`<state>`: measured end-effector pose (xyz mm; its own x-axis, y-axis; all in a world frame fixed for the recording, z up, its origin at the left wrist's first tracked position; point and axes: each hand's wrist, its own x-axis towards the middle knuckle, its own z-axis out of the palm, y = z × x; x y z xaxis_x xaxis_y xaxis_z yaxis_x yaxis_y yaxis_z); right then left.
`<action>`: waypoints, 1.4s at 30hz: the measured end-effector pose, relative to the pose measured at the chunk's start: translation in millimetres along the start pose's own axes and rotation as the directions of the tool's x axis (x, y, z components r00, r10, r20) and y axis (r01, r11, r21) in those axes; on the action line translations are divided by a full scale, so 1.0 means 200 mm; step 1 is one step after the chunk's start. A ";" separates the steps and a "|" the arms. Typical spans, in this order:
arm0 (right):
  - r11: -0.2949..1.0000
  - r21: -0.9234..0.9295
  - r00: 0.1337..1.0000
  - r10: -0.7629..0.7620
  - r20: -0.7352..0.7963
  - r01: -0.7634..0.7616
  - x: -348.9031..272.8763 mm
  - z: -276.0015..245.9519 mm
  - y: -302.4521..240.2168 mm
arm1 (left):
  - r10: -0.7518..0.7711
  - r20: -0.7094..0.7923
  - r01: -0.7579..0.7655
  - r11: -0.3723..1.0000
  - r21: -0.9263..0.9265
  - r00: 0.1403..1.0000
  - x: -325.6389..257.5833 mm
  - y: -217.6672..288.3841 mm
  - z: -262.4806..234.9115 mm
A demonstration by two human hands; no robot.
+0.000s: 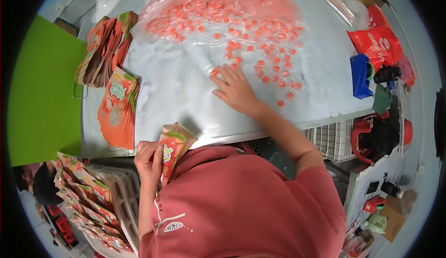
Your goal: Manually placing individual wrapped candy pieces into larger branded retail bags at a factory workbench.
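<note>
Head view: left hand (148, 159) pinches an open orange pouch (171, 152) at the tabletop's (186, 100) near edge — right hand (236, 90), fingers spread, gathers orange candies (260, 65) beyond. Next probably calls for scooping some pouchward.

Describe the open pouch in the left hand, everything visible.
The orange printed stand-up pouch looks like glossy plastic film, with a green band and a pale cartoon label on its face. Its mouth is spread open, showing a light tan inside, and points up toward the edge of the grey table. It stands roughly upright, tilted slightly right. The left hand grips its left side, thumb across the front. Its lower end rests against the pink sweatshirt. Whether anything is inside cannot be seen.
</note>
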<state>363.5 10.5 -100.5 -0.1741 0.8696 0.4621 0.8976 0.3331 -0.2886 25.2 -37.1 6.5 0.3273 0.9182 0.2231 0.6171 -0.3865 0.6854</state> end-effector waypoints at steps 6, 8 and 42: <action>0.846 0.525 0.988 0.144 -0.060 -0.091 -0.01 0.00 -0.10 | -0.056 -0.009 0.056 0.997 0.048 0.998 -0.04 0.05 -0.10; 0.760 0.622 0.928 0.343 -0.142 -0.186 -0.07 -0.04 -0.04 | -0.120 -0.007 0.120 0.991 0.060 0.993 -0.07 0.04 -0.12; 0.829 0.549 0.994 0.102 0.038 -0.106 -0.11 -0.04 -0.30 | -0.205 -0.200 0.216 0.976 0.032 0.958 -0.10 -0.10 -0.13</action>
<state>317.2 -30.4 -87.0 -0.0964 0.9122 0.3983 0.5402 0.3840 -0.7488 -13.1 -44.6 6.8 0.0436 0.9764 0.2115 0.6957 -0.1816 0.6950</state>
